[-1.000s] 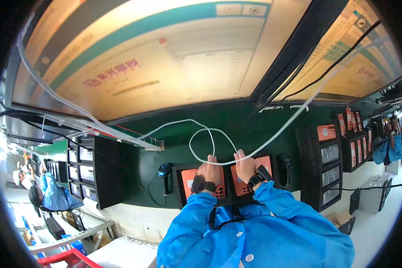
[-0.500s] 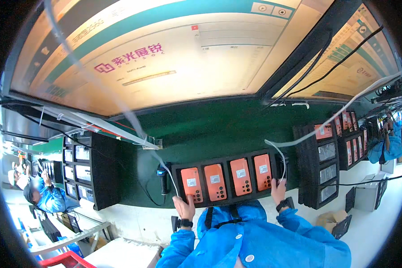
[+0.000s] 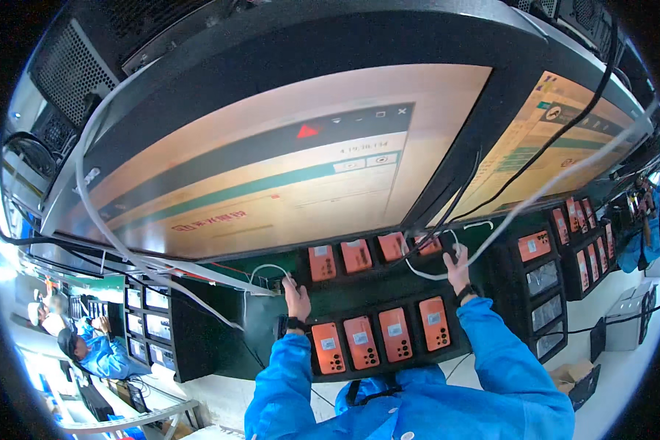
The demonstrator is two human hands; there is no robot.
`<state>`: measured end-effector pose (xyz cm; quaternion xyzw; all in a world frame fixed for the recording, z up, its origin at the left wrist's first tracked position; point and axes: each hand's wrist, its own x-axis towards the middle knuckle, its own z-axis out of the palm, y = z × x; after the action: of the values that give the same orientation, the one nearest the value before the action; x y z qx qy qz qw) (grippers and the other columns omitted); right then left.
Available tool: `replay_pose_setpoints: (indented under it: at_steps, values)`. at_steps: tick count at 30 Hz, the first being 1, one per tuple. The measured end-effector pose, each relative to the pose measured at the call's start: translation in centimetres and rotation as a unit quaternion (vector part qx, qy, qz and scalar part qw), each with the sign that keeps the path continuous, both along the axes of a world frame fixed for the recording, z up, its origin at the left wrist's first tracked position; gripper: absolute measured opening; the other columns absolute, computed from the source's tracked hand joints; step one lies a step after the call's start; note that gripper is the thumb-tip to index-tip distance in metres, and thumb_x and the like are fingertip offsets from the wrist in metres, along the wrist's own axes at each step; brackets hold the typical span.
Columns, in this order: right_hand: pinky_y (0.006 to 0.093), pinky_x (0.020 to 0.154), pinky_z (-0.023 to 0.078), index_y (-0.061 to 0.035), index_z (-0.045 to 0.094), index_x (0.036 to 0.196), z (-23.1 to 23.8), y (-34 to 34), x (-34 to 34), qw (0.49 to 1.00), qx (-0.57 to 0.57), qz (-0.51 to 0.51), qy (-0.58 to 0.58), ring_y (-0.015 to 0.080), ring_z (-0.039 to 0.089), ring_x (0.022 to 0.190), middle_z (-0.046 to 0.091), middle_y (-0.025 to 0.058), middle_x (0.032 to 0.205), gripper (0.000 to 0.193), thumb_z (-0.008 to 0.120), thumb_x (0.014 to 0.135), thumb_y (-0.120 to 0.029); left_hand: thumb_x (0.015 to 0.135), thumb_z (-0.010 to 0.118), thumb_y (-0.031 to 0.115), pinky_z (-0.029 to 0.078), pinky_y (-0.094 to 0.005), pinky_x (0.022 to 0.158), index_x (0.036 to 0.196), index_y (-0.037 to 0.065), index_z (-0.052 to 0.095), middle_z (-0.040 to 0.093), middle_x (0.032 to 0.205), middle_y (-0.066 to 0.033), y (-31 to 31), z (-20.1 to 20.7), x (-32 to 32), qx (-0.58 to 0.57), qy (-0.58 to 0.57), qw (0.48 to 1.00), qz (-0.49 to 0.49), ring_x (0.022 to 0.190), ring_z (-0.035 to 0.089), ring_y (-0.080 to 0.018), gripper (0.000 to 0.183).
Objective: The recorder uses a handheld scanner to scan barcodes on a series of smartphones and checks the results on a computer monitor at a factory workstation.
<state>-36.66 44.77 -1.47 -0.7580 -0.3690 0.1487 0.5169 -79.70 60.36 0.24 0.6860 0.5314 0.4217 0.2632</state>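
Two black trays of orange phones stand one behind the other on the green bench. The far phone tray [image 3: 378, 274] lies just below the monitor, between my hands. My left hand [image 3: 296, 299] is closed at its left end, and my right hand [image 3: 457, 270] at its right end. The undersides of both grips are hidden. A thin white cable [image 3: 270, 267] loops to my left fingertips, and another white cable [image 3: 427, 276] passes by my right fingers. Closer to my body, the near phone tray [image 3: 411, 367] holds a row of orange phones with labels and camera rings.
A wide monitor [image 3: 271, 154] and a second screen [image 3: 543, 147] overhang the bench. Black trays [image 3: 192, 330] are stacked at left, and more trays [image 3: 507, 290] with phones at right. Cables cross in front of the screens. Co-workers in blue [image 3: 99, 356] sit at far left.
My view has tilted up, so the monitors sit lower in it. My hands have moved forward over the bench, with a tray of phones between them; a second tray now shows nearer me.
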Motion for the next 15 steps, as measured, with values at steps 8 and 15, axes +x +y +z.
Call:
replay_pose_setpoints:
  at_steps: [8,15]
  values:
    - [0.0336,0.078,0.047,0.0001,0.047,0.116,1.4,-3.1,-15.9,0.969,-0.031,-0.021,0.245,0.0186,0.059,0.088,0.059,0.0134,0.103,0.036,0.057,0.088,-0.020,0.099,0.036,0.025,0.046,-0.0286,0.060,0.086,0.003,0.052,0.059,0.079,-0.0055,-8.8,3.3,4.3,-0.296,-0.223,0.924,-0.090,0.067,0.055,-0.0111,0.030]
    - [0.0345,0.085,0.046,-0.0032,0.060,0.106,5.2,-6.8,-26.8,0.925,-0.082,0.273,0.252,0.0248,0.061,0.097,0.064,0.0126,0.101,0.040,0.034,0.100,-0.033,0.078,0.061,0.014,0.047,-0.0365,0.073,0.111,0.001,0.054,0.060,0.092,-0.0185,-17.0,6.5,2.5,-0.280,0.067,0.907,-0.308,0.081,0.060,-0.0274,0.035]
